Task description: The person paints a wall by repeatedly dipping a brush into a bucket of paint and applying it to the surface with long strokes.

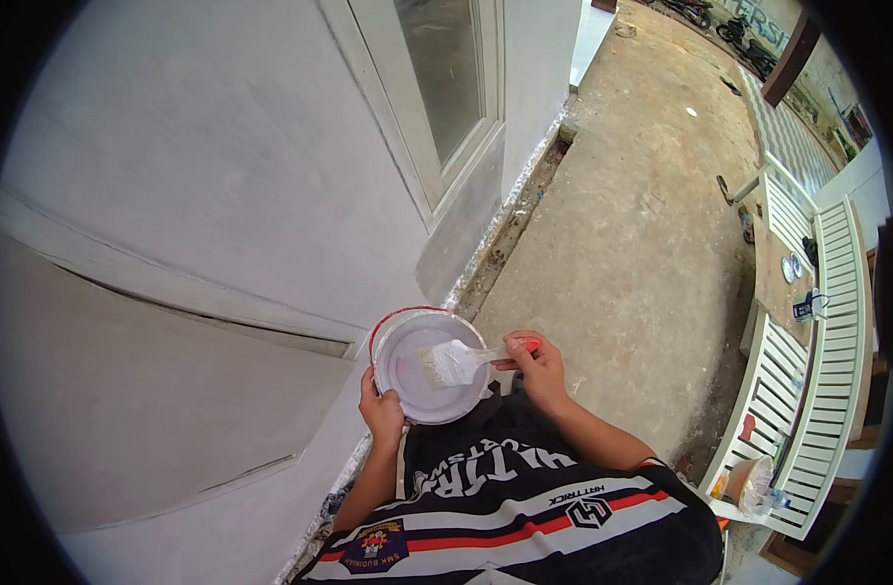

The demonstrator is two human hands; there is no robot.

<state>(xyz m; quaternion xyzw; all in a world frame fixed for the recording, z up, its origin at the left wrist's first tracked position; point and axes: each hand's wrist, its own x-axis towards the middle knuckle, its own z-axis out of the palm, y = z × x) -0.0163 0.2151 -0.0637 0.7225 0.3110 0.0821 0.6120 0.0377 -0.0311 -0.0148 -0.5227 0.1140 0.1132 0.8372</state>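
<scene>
A round white bucket (407, 395) with a red handle rim and pale paint inside sits in front of my body. My left hand (384, 411) grips its left rim, fingers closed around the edge. In my right hand (536, 369) is a wide paintbrush (452, 364), held by its handle, which has a red end. The brush's bristles are over the bucket's opening, and its upper part is coated in white paint. Whether the bristles touch the paint I cannot tell.
To the left stands a white wall (222, 146) with a window (442, 78). A narrow gutter (510, 229) runs along its base beside the concrete ground (622, 214). At the right is a white slatted bench (827, 390) with items on it; motorcycles (749, 44) are farther back.
</scene>
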